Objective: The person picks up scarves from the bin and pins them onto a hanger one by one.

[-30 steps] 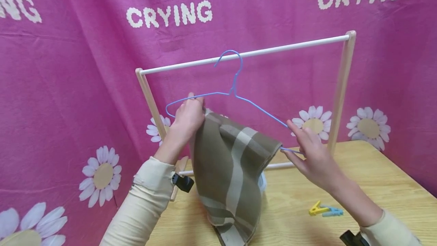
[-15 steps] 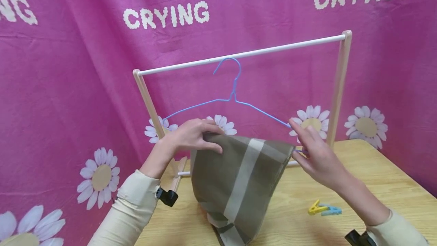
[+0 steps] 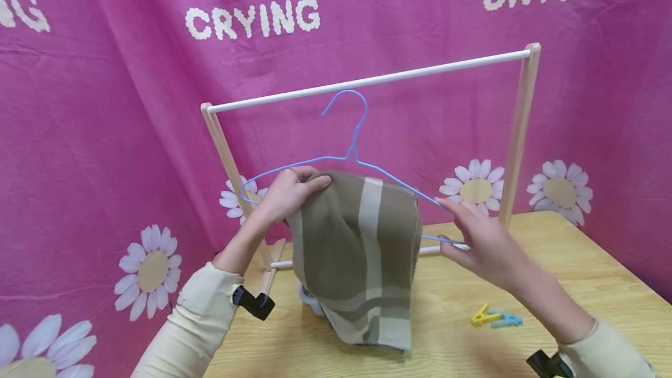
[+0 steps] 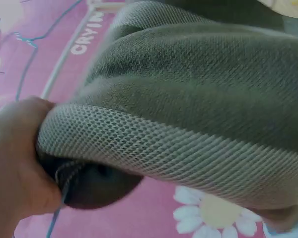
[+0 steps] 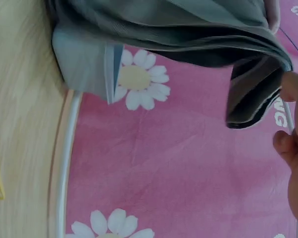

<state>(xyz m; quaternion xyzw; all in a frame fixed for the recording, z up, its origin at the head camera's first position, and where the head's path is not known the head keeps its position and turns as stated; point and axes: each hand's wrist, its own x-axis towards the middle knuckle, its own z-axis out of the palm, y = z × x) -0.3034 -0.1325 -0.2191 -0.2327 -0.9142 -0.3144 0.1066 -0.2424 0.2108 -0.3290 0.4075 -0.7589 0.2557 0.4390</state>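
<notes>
A brown plaid cloth with pale stripes hangs folded over the lower bar of a blue wire hanger. My left hand grips the cloth's top left corner, thumb in front and other fingers behind. In the left wrist view, that hand is at the folded edge of the cloth, where blue wire comes out. My right hand holds the hanger's right end between thumb and fingers, a little apart from the cloth. The right wrist view shows the cloth's layers hanging on both sides of the bar.
Behind the hanger stands a rack with a white top rail and wooden posts. The hanger's hook is just below that rail. A yellow clothespin and a blue one lie on the wooden table. A pale container stands behind the cloth.
My left hand has shifted its hold on the cloth. The cloth has risen and slid left along the bar, away from my right hand, and hangs straighter. The hanger has dropped slightly below the rail.
</notes>
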